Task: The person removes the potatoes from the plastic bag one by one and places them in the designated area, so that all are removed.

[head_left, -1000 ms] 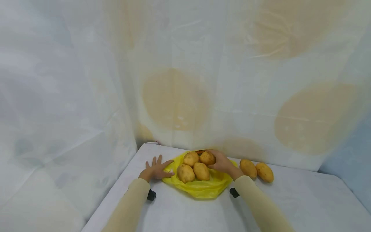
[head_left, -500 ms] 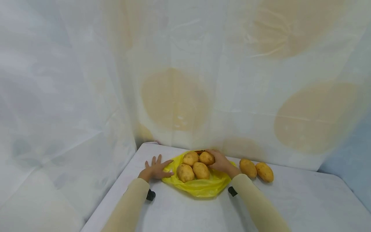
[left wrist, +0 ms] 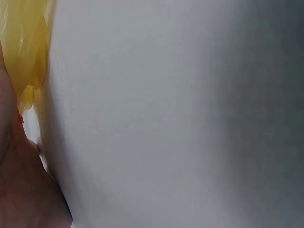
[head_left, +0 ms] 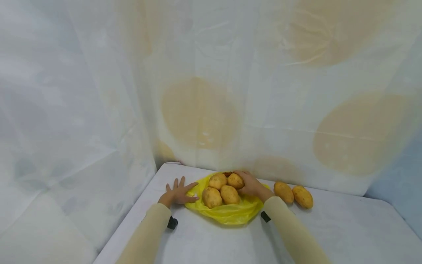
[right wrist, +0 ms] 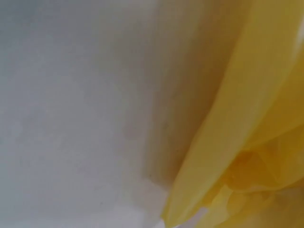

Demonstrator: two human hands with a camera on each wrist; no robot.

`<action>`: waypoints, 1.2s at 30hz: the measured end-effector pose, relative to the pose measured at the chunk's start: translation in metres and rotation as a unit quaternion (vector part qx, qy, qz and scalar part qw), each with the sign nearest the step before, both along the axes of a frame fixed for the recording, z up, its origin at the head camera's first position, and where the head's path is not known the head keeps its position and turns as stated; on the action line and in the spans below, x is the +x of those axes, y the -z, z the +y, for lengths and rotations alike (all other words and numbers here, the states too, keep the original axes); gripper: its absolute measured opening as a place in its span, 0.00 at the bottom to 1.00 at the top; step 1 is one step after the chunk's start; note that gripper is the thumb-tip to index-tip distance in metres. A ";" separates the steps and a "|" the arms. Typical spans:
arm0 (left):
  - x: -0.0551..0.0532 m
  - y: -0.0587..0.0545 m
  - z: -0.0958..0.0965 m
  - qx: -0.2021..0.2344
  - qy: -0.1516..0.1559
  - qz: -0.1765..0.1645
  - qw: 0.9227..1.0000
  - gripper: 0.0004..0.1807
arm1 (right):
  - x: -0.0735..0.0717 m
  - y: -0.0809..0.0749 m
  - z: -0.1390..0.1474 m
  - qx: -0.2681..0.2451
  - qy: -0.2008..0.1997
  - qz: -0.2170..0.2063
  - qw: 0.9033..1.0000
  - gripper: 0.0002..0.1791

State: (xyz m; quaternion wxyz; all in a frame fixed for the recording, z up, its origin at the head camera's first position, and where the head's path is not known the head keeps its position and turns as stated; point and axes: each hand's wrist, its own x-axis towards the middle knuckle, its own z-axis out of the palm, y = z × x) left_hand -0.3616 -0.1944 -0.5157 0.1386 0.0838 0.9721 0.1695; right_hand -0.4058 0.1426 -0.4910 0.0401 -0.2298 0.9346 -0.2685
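A yellow plastic bag [head_left: 227,216] lies spread on the table in the head view, with several potatoes [head_left: 212,197] bunched in its opening. My left hand [head_left: 179,193] rests at the bag's left edge, fingers spread and straight, thumb against the plastic. On the opposite side my right hand [head_left: 252,184] curls round the back right potato [head_left: 235,180], its fingertips partly hidden behind it. The left wrist view catches part of the left hand [left wrist: 23,185] beside the yellow plastic [left wrist: 26,42]. Only folds of the bag [right wrist: 228,128] and white cloth show in the right wrist view.
Two loose potatoes, one [head_left: 283,192] beside another [head_left: 302,197], lie on the white-covered table [head_left: 349,223] beyond the right forearm. A draped white sheet with tan round patches [head_left: 201,113] rises directly behind the table, and another sheet [head_left: 66,146] stands on the left.
Very little differs. My right hand has shifted slightly left against the potato it holds. The left hand, the bag and the loose potatoes keep their places.
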 end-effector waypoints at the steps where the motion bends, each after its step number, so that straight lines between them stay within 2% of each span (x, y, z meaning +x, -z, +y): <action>1: 0.001 -0.001 0.000 0.000 0.000 0.000 1.000 0.41 | 0.000 0.000 -0.001 0.001 -0.001 -0.001 1.000 0.45; 9: 0.003 -0.008 0.000 0.000 0.001 0.006 1.000 0.41 | -0.002 -0.002 -0.003 0.001 0.000 0.016 1.000 0.40; 18: 0.004 -0.003 0.006 0.011 0.014 0.003 1.000 0.41 | 0.001 0.007 0.008 0.003 0.010 0.022 1.000 0.38; 22: 0.003 -0.004 0.004 0.003 0.009 0.003 1.000 0.41 | 0.004 0.004 0.009 -0.005 0.005 0.028 1.000 0.39; 29: 0.001 -0.005 -0.003 0.001 0.001 0.004 1.000 0.42 | 0.005 -0.011 0.004 -0.042 0.013 0.020 0.999 0.42; 36: 0.000 -0.002 -0.004 0.010 -0.004 0.007 1.000 0.42 | 0.004 -0.010 0.005 -0.089 0.025 0.014 0.996 0.41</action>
